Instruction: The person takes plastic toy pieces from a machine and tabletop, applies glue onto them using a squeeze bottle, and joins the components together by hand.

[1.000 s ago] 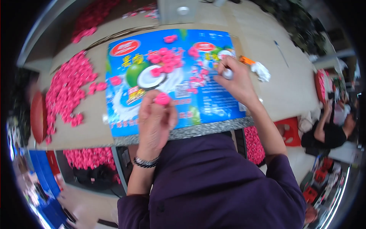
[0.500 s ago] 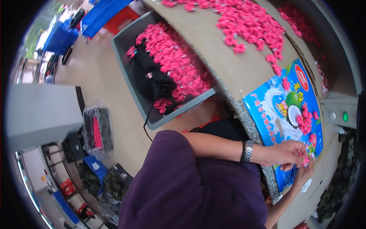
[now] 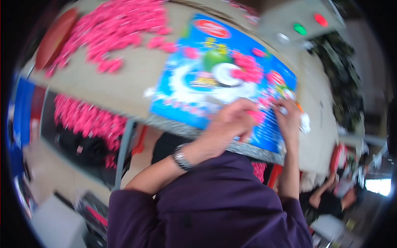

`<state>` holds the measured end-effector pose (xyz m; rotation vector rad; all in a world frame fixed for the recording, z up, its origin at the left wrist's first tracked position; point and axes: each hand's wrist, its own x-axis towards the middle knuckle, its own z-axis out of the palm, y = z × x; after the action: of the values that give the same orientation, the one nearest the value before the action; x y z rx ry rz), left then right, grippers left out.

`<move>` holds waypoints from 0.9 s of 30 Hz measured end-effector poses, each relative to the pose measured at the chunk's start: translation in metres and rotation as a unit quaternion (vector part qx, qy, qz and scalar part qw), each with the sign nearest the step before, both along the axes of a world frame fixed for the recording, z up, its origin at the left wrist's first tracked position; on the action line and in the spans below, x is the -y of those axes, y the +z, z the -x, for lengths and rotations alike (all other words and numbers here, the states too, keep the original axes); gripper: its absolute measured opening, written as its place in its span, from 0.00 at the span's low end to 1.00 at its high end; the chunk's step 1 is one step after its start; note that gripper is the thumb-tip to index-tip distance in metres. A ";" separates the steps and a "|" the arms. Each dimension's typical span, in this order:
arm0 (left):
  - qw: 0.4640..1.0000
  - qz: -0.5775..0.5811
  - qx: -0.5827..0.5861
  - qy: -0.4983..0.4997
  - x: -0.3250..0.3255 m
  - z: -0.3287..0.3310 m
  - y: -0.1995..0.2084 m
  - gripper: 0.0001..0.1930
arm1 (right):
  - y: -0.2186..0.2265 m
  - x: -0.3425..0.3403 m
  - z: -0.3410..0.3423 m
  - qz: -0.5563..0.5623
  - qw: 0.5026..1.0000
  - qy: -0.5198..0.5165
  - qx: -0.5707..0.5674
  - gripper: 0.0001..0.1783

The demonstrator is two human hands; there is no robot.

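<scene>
A blue printed cardboard sheet [image 3: 182, 105] lies on the table in front of me. Over its near part, my left hand [image 3: 225, 128], with a metal-banded watch at the wrist, is closed with a small pink piece [image 3: 257, 117] at its fingertips. To its right, apart from it, my right hand [image 3: 289, 118] has its fingertips pinched around something small and pale, too blurred to name. A little cluster of pink pieces [image 3: 249, 70] rests on the sheet beyond my hands. Farther left spreads a large heap of the same pink pieces [image 3: 120, 25].
Below the table's left edge stands a grey bin [image 3: 124, 151] with more pink pieces and black cloth. A red tray [image 3: 56, 39] sits at the far left. A control box [image 3: 285, 20] with coloured buttons is behind, beside camouflage fabric [image 3: 339, 70]. Another person [image 3: 335, 198] works at the right.
The view has swung right, so the sheet now lies nearer the middle. My hands were together over a pink piece and have moved apart.
</scene>
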<state>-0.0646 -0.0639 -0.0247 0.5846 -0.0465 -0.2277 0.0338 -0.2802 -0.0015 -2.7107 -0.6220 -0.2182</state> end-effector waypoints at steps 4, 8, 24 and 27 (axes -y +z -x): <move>1.000 0.012 0.009 -0.021 0.006 0.002 -0.009 0.10 | 0.007 0.003 0.006 -0.092 0.988 -0.059 -0.110 0.05; 0.999 -0.029 -0.007 -0.015 0.014 -0.005 -0.006 0.12 | 0.023 0.013 0.014 -0.133 0.960 -0.143 -0.202 0.05; 0.996 -0.087 -0.001 0.005 0.025 -0.010 -0.001 0.14 | -0.005 0.029 0.009 -0.085 0.995 -0.020 -0.040 0.06; 0.998 -0.070 -0.002 0.004 0.026 -0.011 -0.001 0.11 | -0.001 0.025 0.011 -0.069 0.997 -0.022 0.019 0.08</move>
<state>-0.0537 -0.0898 -0.0254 0.7241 -0.0239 -0.2266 0.0228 -0.3054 -0.0021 -2.5940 -0.5367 -0.3119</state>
